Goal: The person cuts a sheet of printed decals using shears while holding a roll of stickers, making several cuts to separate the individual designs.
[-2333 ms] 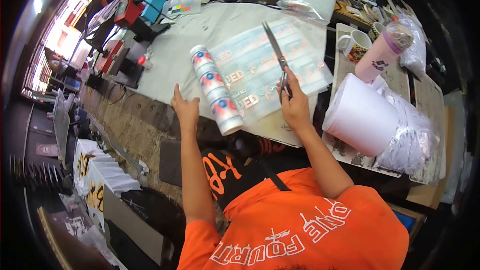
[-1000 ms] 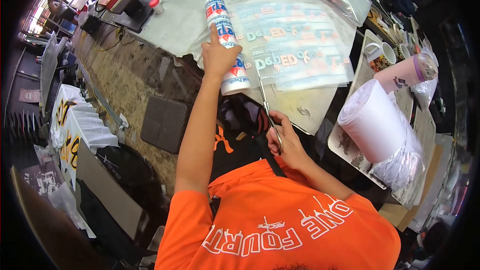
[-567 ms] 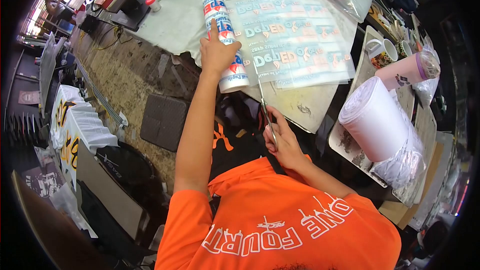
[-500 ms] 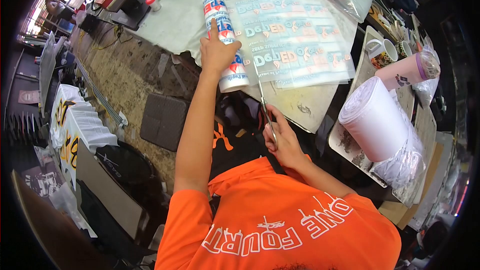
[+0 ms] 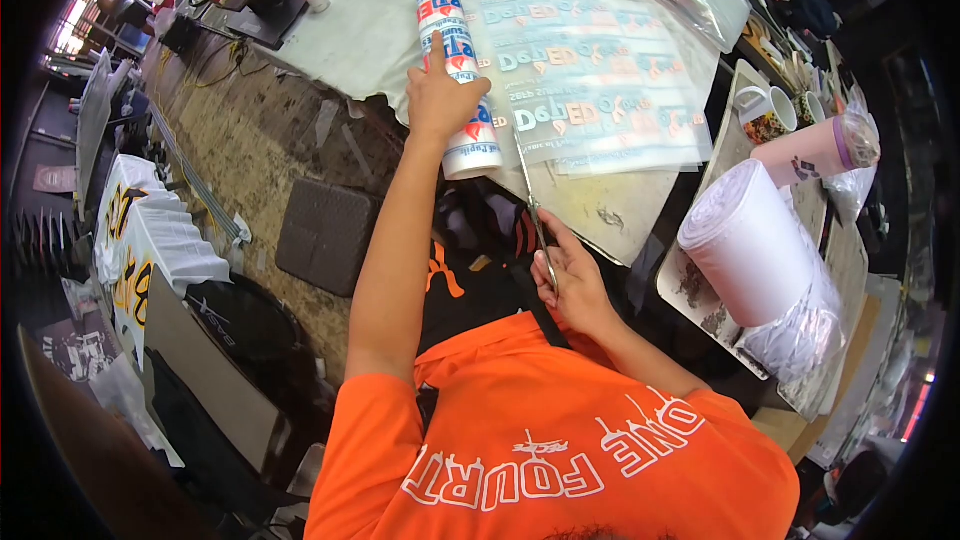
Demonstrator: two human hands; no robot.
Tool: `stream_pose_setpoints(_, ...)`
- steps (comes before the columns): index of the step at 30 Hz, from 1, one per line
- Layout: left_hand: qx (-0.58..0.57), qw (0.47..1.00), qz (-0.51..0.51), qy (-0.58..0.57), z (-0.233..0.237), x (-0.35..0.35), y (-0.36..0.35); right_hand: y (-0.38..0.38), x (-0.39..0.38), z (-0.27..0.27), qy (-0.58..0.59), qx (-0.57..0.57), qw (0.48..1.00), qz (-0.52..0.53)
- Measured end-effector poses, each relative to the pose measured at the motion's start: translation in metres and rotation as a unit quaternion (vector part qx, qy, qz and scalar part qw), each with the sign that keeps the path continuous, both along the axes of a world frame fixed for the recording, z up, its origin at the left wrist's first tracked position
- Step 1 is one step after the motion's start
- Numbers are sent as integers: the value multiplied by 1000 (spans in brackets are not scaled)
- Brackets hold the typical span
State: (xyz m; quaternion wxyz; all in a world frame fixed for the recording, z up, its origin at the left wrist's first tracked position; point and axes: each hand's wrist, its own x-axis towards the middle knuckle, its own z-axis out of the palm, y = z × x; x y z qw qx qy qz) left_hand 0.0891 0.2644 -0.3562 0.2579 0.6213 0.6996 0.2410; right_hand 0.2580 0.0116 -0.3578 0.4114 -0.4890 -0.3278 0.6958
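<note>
Translucent printed film lies at twelve to one o'clock, running to the printed roll at eleven. Your hands are apart: your left bears on the roll, index finger extended, though you can't tell if it grips; your right is closed round the scissors, blades at the film's near edge beside the roll. You seem to be lining up a cut, which calls for flat film, a steady roll and straight blades.

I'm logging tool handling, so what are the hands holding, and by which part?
The right hand holds the scissors by their handles. The left hand lies over the middle of the printed roll; whether it grips cannot be told.
</note>
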Motion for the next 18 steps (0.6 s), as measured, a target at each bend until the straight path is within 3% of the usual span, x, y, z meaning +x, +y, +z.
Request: stream_pose_setpoints(18, 3, 1000, 11, 25, 1, 4, -1, 43, -9, 4, 15, -7, 999, -33)
